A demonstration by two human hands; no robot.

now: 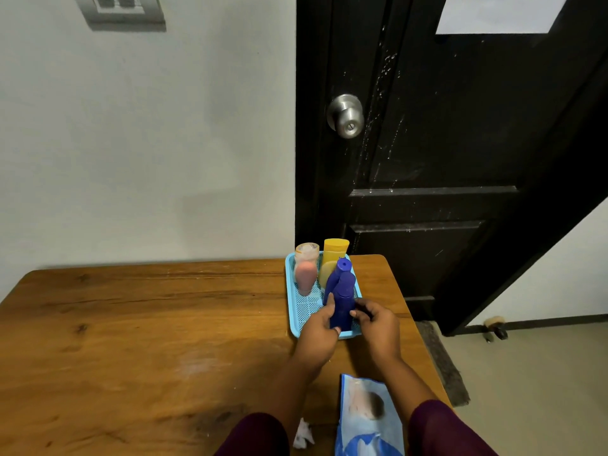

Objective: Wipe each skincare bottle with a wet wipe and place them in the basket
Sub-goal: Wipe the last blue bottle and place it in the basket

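A light blue basket (301,311) stands on the wooden table (148,324) near its far right corner. A pink bottle (306,269) and a yellow bottle (333,258) stand upright at its far end. One dark blue bottle (342,274) stands behind another dark blue bottle (342,309) at the near end. My left hand (320,330) and my right hand (378,327) both grip the nearer blue bottle from either side, inside the basket. A crumpled white wipe (303,434) lies on the table near my left sleeve.
A blue wet-wipe pack (368,419) lies on the table between my forearms. A black door (444,143) with a metal knob (346,116) stands right behind the basket. The table's right edge drops to a tiled floor (533,390).
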